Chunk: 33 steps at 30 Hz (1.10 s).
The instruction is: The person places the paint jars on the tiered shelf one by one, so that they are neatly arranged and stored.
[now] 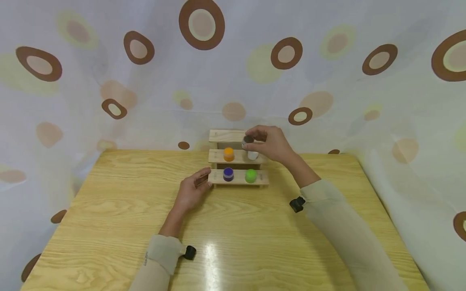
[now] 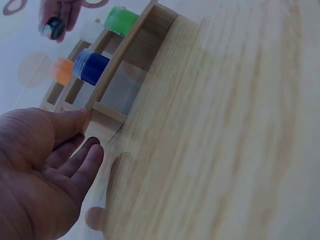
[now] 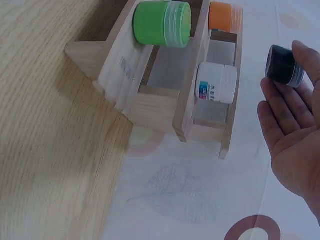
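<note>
Black jar (image 1: 248,141) pinched in the right hand (image 1: 272,144), near the top step (image 1: 227,135).
On my feed, that grip is narrow; jar apart from the wooden rack (image 1: 216,177). Left hand (image 1: 192,192) loosely open, touching the rack's left end. Orange jar (image 1: 228,154) and white jar (image 3: 217,82) mid-step; blue jar (image 1: 228,174) and green jar (image 1: 251,176) lowest.

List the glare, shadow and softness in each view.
Head view: bright glare streak on the table, soft shadow beside the right sleeve. Left wrist view: the right hand and its dark jar look soft. Right wrist view: hazy, shadow on the table beside the rack.
</note>
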Motion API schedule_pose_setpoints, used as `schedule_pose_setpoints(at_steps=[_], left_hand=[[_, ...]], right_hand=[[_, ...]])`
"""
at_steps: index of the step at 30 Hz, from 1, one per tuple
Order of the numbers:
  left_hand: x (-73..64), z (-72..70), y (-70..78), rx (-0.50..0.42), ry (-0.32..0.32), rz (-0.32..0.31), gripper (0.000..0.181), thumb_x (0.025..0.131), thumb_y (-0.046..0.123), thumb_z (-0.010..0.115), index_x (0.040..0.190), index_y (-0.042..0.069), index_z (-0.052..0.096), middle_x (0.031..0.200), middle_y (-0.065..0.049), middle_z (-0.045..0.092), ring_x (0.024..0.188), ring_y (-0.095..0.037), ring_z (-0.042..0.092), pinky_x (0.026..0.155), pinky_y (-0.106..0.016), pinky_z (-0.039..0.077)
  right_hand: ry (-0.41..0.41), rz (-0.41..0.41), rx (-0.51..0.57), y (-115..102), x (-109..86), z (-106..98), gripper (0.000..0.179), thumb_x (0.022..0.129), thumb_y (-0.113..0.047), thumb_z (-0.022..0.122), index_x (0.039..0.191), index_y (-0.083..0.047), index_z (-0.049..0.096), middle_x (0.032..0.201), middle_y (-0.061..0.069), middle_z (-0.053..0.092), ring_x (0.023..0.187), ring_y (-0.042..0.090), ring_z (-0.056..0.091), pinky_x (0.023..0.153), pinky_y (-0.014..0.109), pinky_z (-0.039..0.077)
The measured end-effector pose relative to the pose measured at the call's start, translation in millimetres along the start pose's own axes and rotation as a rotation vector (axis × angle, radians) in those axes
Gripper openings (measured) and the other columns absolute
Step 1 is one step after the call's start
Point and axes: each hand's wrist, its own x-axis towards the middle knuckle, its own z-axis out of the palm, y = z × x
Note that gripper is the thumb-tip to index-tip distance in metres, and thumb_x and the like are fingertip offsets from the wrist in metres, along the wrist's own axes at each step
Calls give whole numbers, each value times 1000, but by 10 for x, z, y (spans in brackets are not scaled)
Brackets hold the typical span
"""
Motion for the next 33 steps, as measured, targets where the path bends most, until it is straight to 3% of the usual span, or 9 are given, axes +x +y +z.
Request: schedule_pose_setpoints(at_steps=[7, 14, 20, 29, 33], left_hand=[[-2, -30, -15, -8, 6, -2, 48, 102, 2, 70, 149, 5, 60, 157, -10, 54, 141, -30, 57, 111, -34, 54], [5, -11, -13, -12, -1, 11, 49, 101, 3, 70, 149, 3, 59, 158, -13, 53, 141, -34, 56, 113, -40, 53], [-8, -20, -30, 7, 16, -4, 48, 102, 5, 71, 149, 5, 60, 157, -10, 55, 140, -32, 58, 113, -38, 53], [-14, -4, -44, -10, -1, 11, 48, 101, 3, 71, 148, 5, 61, 159, -14, 51, 140, -33, 58, 112, -39, 53], [-7, 12, -39, 4, 11, 6, 48, 102, 3, 70, 148, 5, 61, 159, -13, 52, 139, -31, 58, 112, -37, 53]], right_hand=[[41, 27, -44, -46, 233, 138, 36, 93, -27, 86, 123, -11, 75, 117, 5, 75, 115, 26, 71, 102, 44, 60], [69, 72, -25, -89, 420, 253, 38, 93, -27, 86, 124, -9, 74, 118, 7, 75, 113, 26, 71, 99, 43, 61], [84, 110, -22, -104, 571, 373, 40, 94, -26, 84, 127, -7, 73, 119, 9, 74, 110, 26, 69, 97, 43, 60], [118, 170, -81, -128, 670, 431, 41, 93, -25, 85, 126, -4, 73, 121, 12, 72, 111, 28, 67, 93, 42, 60], [132, 156, -121, -124, 710, 474, 40, 93, -25, 85, 124, -4, 74, 120, 13, 73, 111, 28, 67, 94, 42, 60]])
